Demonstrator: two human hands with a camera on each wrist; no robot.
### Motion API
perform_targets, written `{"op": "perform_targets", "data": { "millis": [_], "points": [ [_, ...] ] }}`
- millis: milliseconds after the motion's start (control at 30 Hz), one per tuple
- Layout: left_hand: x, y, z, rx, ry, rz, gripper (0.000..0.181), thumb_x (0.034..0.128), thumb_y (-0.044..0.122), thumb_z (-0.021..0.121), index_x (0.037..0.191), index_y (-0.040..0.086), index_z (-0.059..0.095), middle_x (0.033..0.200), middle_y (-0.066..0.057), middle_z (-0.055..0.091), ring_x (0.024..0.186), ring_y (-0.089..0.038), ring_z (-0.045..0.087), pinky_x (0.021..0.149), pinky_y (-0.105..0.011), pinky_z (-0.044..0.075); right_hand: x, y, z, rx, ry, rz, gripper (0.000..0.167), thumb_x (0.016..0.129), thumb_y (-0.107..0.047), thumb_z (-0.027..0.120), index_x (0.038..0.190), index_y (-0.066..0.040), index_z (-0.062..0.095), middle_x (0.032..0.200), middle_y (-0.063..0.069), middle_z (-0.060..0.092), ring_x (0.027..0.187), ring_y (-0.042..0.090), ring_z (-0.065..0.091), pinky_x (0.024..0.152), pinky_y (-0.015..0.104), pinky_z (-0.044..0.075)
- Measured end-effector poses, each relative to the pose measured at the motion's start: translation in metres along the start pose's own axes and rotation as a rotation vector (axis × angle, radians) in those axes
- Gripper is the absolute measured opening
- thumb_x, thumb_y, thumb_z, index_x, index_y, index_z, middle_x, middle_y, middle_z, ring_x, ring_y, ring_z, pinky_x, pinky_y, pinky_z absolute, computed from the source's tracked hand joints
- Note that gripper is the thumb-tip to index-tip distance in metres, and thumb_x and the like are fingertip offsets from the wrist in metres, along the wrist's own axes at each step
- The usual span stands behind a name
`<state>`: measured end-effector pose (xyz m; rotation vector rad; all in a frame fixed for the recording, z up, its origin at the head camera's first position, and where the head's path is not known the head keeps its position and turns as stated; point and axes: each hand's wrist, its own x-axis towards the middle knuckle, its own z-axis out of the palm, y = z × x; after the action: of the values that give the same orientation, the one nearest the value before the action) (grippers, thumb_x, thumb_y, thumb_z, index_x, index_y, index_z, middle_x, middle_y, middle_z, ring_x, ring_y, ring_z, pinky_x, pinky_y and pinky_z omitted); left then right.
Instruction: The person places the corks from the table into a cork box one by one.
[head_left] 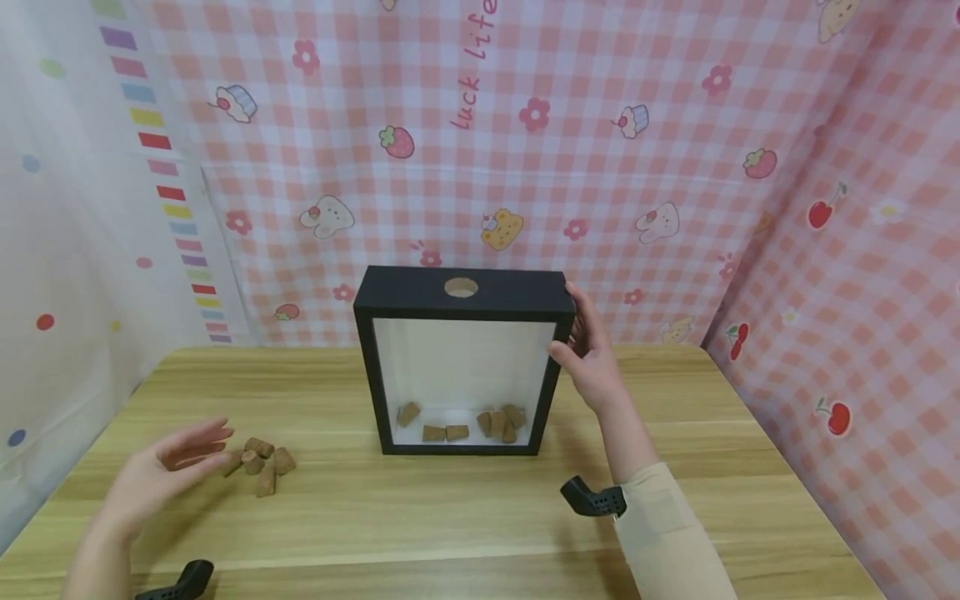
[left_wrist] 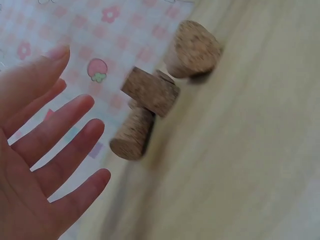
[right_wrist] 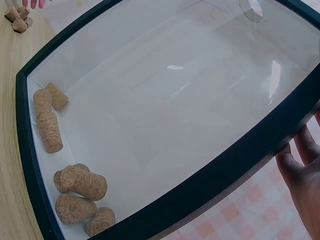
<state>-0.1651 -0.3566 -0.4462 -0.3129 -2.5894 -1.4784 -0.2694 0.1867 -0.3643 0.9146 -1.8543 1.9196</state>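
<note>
Rough cork stoppers [left_wrist: 200, 47], matt frame [head_left: 461, 313]

Bright, even light fills the head view, with soft shadows on the table [head_left: 420, 533]. The left wrist view is dimmer and blurred; in the right, glare streaks the pane [right_wrist: 170, 115] and the frame [right_wrist: 240, 155] bows.

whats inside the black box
At least seven corks lie along the bottom of the black box, some heaped at the right. Where they overlap, parts of the rear ones are hidden.

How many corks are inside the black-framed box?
7 visible corks: in the head view, one at the left end, two end to end beside it, four clustered at the right; others may hide there.
</note>
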Motion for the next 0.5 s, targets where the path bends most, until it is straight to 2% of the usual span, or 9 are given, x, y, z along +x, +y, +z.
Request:
{"op": "perform_targets", "data": {
  "millis": [167, 333, 500],
  "points": [
    [0.0, -0.011, 0.002, 0.015, -0.029, 0.015, 0.063, 0.0927, 0.007, 0.07, 0.149, 0.003, 0.043, 0.124, 0.029, 0.056, 0.103, 0.007, 0.059, 0.081, -0.009, 0.047, -0.001, 0.0, 0.0, 0.004, -0.004, 0.001, 0.073, 0.09, -0.037, 0.074, 0.152, -0.026, 0.039, 0.142, 0.002, 0.05, 0.115, 0.017, 0.051, 0.086, 0.025, 0.047],
    [0.001, -0.019, 0.006, -0.01, -0.052, 0.063, 0.069, 0.0885, 0.0, 0.073, 0.149, 0.0, 0.041, 0.126, 0.029, 0.054, 0.106, 0.008, 0.056, 0.083, -0.009, 0.047, 0.0, 0.001, 0.0, 0.02, -0.006, -0.004, 0.073, 0.089, -0.037, 0.074, 0.152, -0.026, 0.039, 0.143, 0.001, 0.049, 0.117, 0.016, 0.051, 0.086, 0.025, 0.047],
    [0.002, -0.023, 0.009, -0.025, -0.073, 0.03, 0.067, 0.0862, 0.003, 0.076, 0.144, -0.006, 0.044, 0.125, 0.028, 0.054, 0.108, 0.011, 0.053, 0.086, -0.008, 0.044, 0.0, 0.001, 0.0, 0.024, -0.004, -0.003, 0.069, 0.09, -0.034, 0.074, 0.151, -0.027, 0.041, 0.144, 0.001, 0.049, 0.118, 0.016, 0.051, 0.087, 0.025, 0.047]
  ]
}}
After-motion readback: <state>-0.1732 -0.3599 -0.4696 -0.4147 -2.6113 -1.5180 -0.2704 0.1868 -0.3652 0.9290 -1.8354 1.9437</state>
